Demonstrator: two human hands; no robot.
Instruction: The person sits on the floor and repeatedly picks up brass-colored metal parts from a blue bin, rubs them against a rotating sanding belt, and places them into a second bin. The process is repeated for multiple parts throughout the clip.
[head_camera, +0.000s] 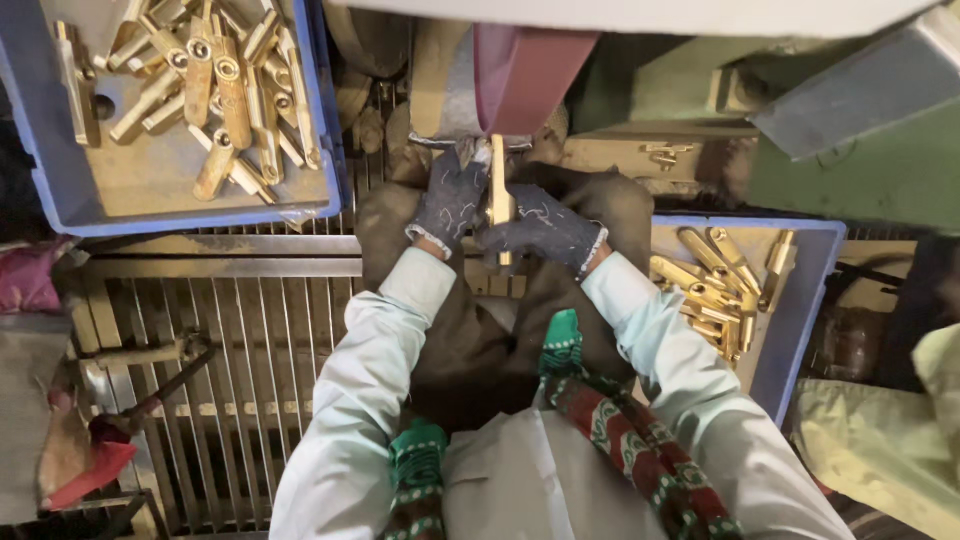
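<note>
Looking down from the head cam, both gloved hands were clamped on one brass bar (500, 195) right in the middle of the shot. The left hand (447, 203) had its fingers wrapped shut around the bar's left side, and the right hand (540, 228) was closed around it from the right and lower down, so the two hands were nearly touching with the bar between them. The bar's long axis ran pretty much straight up and down in frame, pointing away from the person, with its far end up against the bottom of the maroon belt (525, 70) of the machine and its near end poking out below the right hand's fingers.

Off to the upper left sat a blue tray (60, 190) with a heap of brass parts (225, 90) lying every which way. Another blue tray (800, 310) was just to the right of the right arm, holding a smaller bunch of brass pieces (715, 285), mostly angled. A metal grate (230, 350) ran under the left arm, and a red-handled tool (110, 430) lay on it at lower left.
</note>
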